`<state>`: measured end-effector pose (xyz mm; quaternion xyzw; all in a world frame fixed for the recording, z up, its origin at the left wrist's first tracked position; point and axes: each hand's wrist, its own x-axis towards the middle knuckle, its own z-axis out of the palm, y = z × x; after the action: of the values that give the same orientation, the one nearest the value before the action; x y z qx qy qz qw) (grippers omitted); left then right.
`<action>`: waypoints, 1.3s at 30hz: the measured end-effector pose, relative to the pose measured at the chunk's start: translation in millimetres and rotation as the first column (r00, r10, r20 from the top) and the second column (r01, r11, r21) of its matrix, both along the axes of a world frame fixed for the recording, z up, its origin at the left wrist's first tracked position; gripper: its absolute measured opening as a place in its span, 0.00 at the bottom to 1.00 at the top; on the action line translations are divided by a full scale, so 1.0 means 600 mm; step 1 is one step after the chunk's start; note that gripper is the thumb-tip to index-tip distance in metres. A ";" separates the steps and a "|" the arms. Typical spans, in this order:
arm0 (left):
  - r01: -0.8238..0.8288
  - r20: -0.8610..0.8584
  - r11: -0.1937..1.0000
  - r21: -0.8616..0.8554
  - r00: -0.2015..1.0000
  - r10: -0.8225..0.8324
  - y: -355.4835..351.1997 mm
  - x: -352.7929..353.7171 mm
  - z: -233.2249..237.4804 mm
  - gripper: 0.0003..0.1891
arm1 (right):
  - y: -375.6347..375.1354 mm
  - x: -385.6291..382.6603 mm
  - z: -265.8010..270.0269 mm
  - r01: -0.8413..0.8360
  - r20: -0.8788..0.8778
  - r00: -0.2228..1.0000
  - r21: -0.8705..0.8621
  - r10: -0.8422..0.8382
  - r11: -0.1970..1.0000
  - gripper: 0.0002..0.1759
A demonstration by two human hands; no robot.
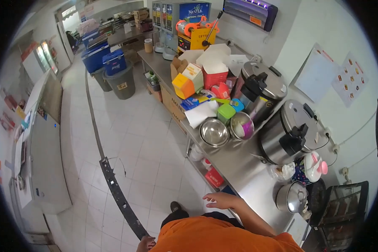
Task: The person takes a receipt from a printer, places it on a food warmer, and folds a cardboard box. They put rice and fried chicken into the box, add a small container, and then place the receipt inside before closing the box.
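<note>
My right hand [220, 200] hangs in front of the steel counter [239, 168], fingers stretched out and apart, with nothing in it. It is nearest to the counter's front edge and the red box [214, 177] on the shelf below. At the bottom edge of the view is my left hand [146, 243], low beside the orange shirt. Its fingers are partly cut off, and whether they are closed cannot be made out. Behind it a dark strip [124, 203] runs along the tiled floor. On the counter stand two steel bowls, one of them an empty metal bowl [214, 132].
Two large steel urns [287, 134] line the wall side of the counter. Opened cartons [216, 67] and a yellow sealing machine [197, 38] stand farther back. Grey bins [121, 84] with blue coolers on top are across the floor. A white chest [50, 168] stands at left.
</note>
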<state>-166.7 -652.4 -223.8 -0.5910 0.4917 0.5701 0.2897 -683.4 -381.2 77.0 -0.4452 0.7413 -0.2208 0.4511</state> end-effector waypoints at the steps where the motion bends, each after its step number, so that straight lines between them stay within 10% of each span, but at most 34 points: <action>1: -0.023 -0.095 0.998 0.061 0.995 0.029 -0.052 -0.046 -0.038 0.14 | -0.023 -0.021 -0.005 0.063 -0.015 0.998 -0.019 -0.064 0.998 0.26; 2: -0.055 -0.188 0.990 0.132 0.979 0.079 -0.108 -0.119 -0.040 0.14 | -0.043 -0.041 -0.007 0.129 -0.026 0.991 -0.040 -0.131 0.991 0.26; 4: 0.489 -0.018 0.712 -0.504 0.818 -0.574 -0.178 -0.259 -0.053 0.19 | -0.065 -0.090 -0.002 0.218 -0.064 0.973 -0.072 -0.223 0.973 0.25; 5: 0.396 -0.045 0.602 -0.693 0.810 -0.585 -0.211 -0.354 -0.006 0.20 | -0.072 -0.115 -0.002 0.285 -0.106 0.949 -0.105 -0.296 0.953 0.25; 8: 0.012 -0.432 0.638 -0.770 0.726 -0.535 -0.315 -0.636 0.102 0.17 | -0.089 -0.193 0.000 0.429 -0.049 0.892 -0.219 -0.449 0.876 0.21; 12: -0.112 -0.517 0.535 -0.837 0.481 -0.708 -0.396 -0.993 0.292 0.08 | -0.143 -0.303 0.033 0.628 -0.042 0.755 -0.241 -0.654 0.740 0.15; 19: -0.134 -0.762 0.750 -0.648 0.098 -0.640 -0.520 -1.471 0.586 0.05 | -0.305 -0.581 0.073 0.716 0.052 0.528 -0.564 -0.848 0.411 0.08; 27: -0.014 -0.721 0.721 -0.692 -0.018 -0.693 -0.541 -1.988 0.623 0.09 | -0.571 -0.930 0.131 0.628 0.047 0.386 -0.745 -0.921 0.226 0.15; 28: -0.023 -0.622 0.624 -0.781 -0.048 -0.781 -0.541 -2.048 0.604 0.10 | -0.615 -0.967 0.129 0.750 0.336 0.335 -0.660 -0.880 0.034 0.20; 29: -0.017 -0.584 0.589 -0.808 -0.108 -0.805 -0.545 -2.090 0.580 0.14 | -0.651 -1.008 0.133 0.836 0.593 0.232 -0.527 -0.771 -0.154 0.26; 31: 0.256 -0.820 0.779 -0.572 -0.150 -0.553 -0.543 -2.141 0.538 0.22 | -0.696 -1.075 0.163 0.813 0.387 -0.038 -0.524 -0.921 -0.253 0.47; 32: 0.424 -0.701 0.575 -0.700 -0.251 -0.668 -0.542 -2.154 0.558 0.23 | -0.709 -1.123 0.152 0.821 0.189 -0.041 -0.553 -0.981 -0.141 0.55; 33: 0.571 -0.860 0.666 -0.480 -0.158 -0.484 -0.547 -2.192 0.508 0.22 | -0.722 -1.134 0.145 0.787 0.191 -0.153 -0.571 -0.970 -0.236 0.54; 34: 0.483 -0.519 0.314 -0.817 -0.380 -0.766 -0.522 -2.142 0.591 0.22 | -0.725 -1.135 0.128 0.745 0.180 -0.268 -0.584 -0.946 -0.322 0.53; 36: 0.508 -0.658 0.427 -0.748 -0.483 -0.578 -0.509 -2.170 0.548 0.22 | -0.718 -1.141 0.093 0.692 0.145 -0.413 -0.591 -0.899 -0.414 0.46; 38: 0.729 -0.633 0.314 -0.609 -0.207 -0.746 -0.472 -2.111 0.673 0.27 | -0.717 -1.158 0.080 0.715 0.109 -0.416 -0.574 -0.903 -0.399 0.32; 39: 0.736 -0.643 0.287 -0.613 -0.253 -0.723 -0.463 -2.135 0.664 0.27 | -0.720 -1.168 0.083 0.744 0.098 -0.380 -0.559 -0.920 -0.367 0.25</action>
<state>-1447.7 -929.9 174.6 0.2306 0.8001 0.4858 0.2658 -1384.2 -813.1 126.7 0.2241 0.7949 -0.5292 -0.1945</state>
